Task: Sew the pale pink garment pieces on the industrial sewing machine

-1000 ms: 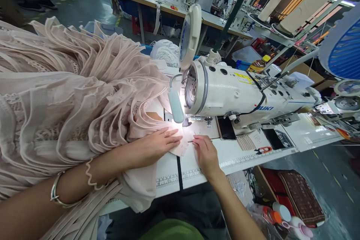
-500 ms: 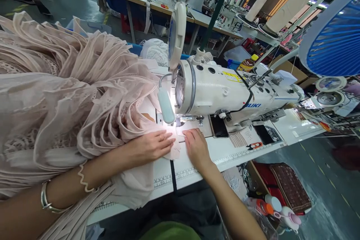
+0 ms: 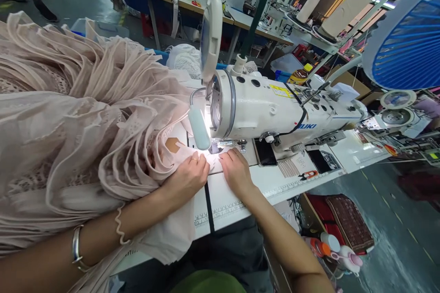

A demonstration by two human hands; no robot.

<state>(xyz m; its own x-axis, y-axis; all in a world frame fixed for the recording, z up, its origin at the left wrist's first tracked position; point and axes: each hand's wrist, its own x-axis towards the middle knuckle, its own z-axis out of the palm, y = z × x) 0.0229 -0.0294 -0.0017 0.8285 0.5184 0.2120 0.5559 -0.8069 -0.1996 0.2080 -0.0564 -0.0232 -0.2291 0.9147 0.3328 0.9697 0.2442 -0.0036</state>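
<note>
Garment workshop, white sewing table [image 3: 237, 197]. Pink ruffled fabric [image 3: 85, 132] heaped at 9 o'clock, edge under sewing machine [image 3: 275, 110] needle. Left hand [image 3: 187, 176] flat, pressing fabric; right hand [image 3: 235, 171] fingertips pinching edge. Best: keep edge taut, fingers beside needle.

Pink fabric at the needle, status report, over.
Left hand flat on pink fabric. Right hand beside it, at the fabric's edge. Both under sewing machine head. Nothing in the way.
</note>
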